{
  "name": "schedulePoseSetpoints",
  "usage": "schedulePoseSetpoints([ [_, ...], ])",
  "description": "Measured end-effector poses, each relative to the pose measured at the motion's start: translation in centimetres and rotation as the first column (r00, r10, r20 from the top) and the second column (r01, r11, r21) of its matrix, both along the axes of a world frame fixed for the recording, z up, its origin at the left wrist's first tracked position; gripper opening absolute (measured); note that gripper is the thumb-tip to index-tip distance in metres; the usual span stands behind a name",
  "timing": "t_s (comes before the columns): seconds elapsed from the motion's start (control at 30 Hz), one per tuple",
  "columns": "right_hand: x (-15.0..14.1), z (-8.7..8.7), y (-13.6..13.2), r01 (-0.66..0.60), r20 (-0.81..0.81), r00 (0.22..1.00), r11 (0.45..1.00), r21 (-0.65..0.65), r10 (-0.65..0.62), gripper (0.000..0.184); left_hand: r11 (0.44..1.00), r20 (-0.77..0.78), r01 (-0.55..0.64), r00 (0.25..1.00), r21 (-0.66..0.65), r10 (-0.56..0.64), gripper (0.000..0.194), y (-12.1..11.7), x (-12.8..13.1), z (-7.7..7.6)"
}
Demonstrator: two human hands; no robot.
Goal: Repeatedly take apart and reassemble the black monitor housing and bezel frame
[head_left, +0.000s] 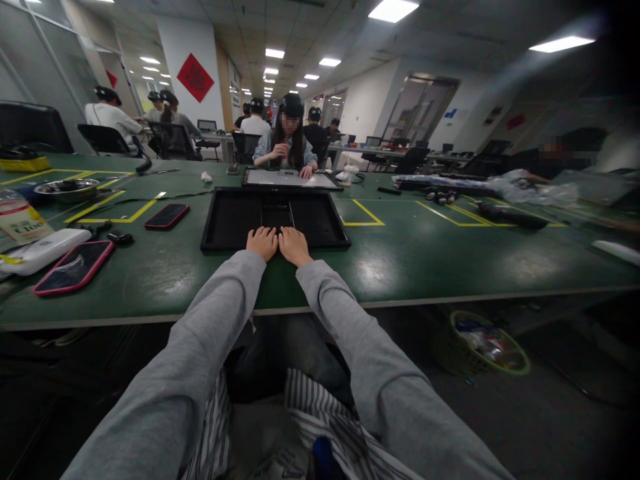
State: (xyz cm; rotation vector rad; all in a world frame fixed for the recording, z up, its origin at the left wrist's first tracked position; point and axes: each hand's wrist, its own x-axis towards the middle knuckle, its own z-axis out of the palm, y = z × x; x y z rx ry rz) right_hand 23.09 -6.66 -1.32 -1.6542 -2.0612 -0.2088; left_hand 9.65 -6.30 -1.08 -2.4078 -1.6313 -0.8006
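A shallow black rectangular housing (pixel 230 217), like a monitor's back cover, lies open side up on the green table before me. My left hand (pixel 263 243) is at the middle of its near rim, with the fingers bent over the edge. Right beside it, my right hand (pixel 295 245) grips the same rim in the same way. The thumbs are mostly hidden between the hands. Behind the housing, a flat panel with a grey face and black border (pixel 287 178) lies before a person (pixel 286 143) seated opposite, whose one hand rests on it while the other holds a small reddish object.
Phones (pixel 167 216) (pixel 74 268), a white device (pixel 47 252) and a metal bowl (pixel 67 189) are on the left. Yellow tape (pixel 367 213) marks the green table (pixel 400 260). Clear plastic wrap (pixel 533 187) lies at right; a basket (pixel 485 347) stands below. Other people sit farther back.
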Motion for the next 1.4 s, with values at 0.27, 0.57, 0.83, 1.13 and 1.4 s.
schedulePoseSetpoints([
  [0.27,0.8,-0.4,0.3,-0.034,-0.013,0.999,0.999,0.020,0.035,0.052,1.000,0.012,0.010,1.000,-0.020,-0.009,0.048,0.4,-0.3,-0.1],
  [0.57,6.1,0.4,0.3,0.012,-0.077,0.997,0.998,0.059,-0.007,0.047,0.988,0.078,-0.151,0.986,0.023,0.149,0.043,0.9,-8.4,1.4],
  [0.83,18.0,-0.1,0.2,0.454,-0.393,0.830,0.889,0.060,-0.397,0.052,0.859,0.164,-0.476,0.847,-0.187,0.505,0.050,1.6,-17.4,2.4],
  [1.13,20.0,-1.5,1.9,0.287,-0.560,0.788,0.957,-0.035,-0.256,0.045,0.867,0.232,-0.487,0.835,-0.110,0.499,0.033,1.4,-15.9,2.3],
  [1.4,17.9,1.2,0.1,0.462,-0.562,0.803,0.805,0.373,-0.200,0.052,0.860,0.454,-0.466,0.825,0.210,0.336,0.043,-1.4,-14.7,5.4],
])
